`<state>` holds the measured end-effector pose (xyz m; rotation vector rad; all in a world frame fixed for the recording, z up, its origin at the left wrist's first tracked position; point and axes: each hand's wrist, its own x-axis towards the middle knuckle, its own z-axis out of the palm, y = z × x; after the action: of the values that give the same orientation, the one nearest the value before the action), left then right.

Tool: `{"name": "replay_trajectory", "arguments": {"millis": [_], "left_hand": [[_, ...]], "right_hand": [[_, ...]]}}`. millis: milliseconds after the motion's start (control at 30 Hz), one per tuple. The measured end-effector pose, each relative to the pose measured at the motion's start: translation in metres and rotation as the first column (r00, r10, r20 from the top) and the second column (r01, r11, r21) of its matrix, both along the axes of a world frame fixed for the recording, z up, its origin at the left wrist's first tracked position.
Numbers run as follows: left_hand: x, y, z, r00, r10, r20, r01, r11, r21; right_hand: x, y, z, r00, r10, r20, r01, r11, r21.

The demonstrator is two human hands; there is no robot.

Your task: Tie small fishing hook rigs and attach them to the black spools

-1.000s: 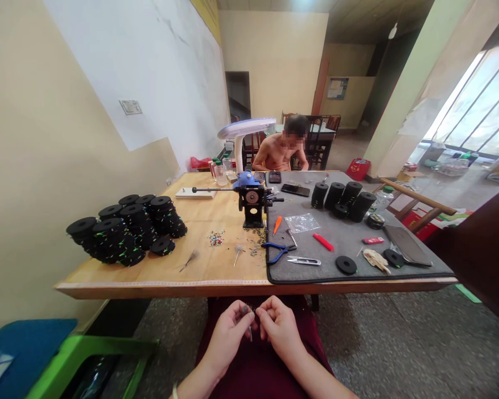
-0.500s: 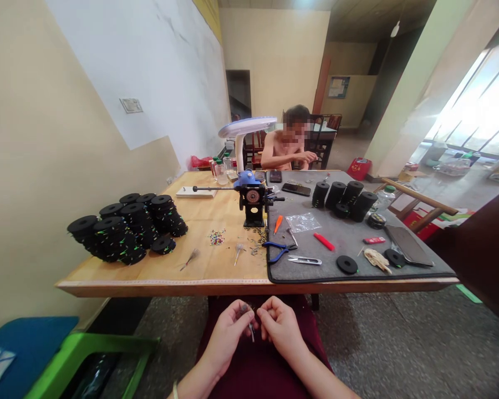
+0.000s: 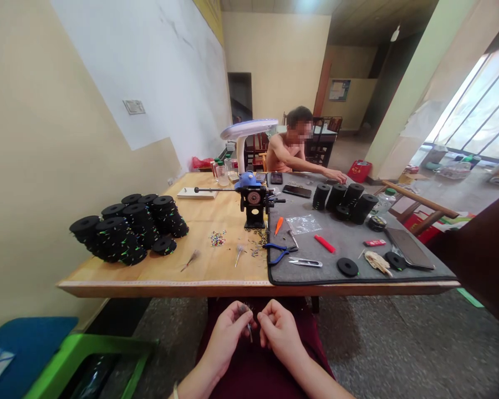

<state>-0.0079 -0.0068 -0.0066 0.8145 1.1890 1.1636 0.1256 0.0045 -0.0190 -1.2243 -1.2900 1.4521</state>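
Note:
My left hand (image 3: 228, 336) and my right hand (image 3: 279, 331) are close together in my lap, below the front edge of the wooden table (image 3: 199, 272). Both are closed in a pinch. My left hand's fingers hold a small bundle of thin metal pieces (image 3: 246, 313). My right hand's fingertips pinch something tiny right beside the bundle; it is too small to name. My lap is covered in dark red cloth (image 3: 258, 366).
Stacks of black spools (image 3: 127, 227) stand on the table's left. A black hand-crank winder (image 3: 253, 202) is in the middle. A grey mat (image 3: 349, 244) carries blue pliers (image 3: 278, 250), snips, a red tool and more spools. Another person (image 3: 295, 149) sits at the far end, reaching onto the mat.
My hands have stayed in my lap, working at the bundle. The person at the far end has stretched an arm out toward the spools on the mat.

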Motion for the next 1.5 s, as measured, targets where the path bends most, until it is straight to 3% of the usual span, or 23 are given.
{"name": "replay_trajectory", "arguments": {"millis": [833,1500], "left_hand": [[0.003,-0.003,0.009,0.992,-0.019,-0.122,0.029,0.996,0.082],[0.000,-0.004,-0.001,0.978,-0.067,-0.199,0.098,0.984,0.147]], "right_hand": [[-0.002,0.004,0.001,0.997,0.023,-0.067,-0.030,0.993,-0.115],[-0.001,0.007,-0.001,0.990,0.051,-0.133,-0.066,0.991,-0.116]]}}
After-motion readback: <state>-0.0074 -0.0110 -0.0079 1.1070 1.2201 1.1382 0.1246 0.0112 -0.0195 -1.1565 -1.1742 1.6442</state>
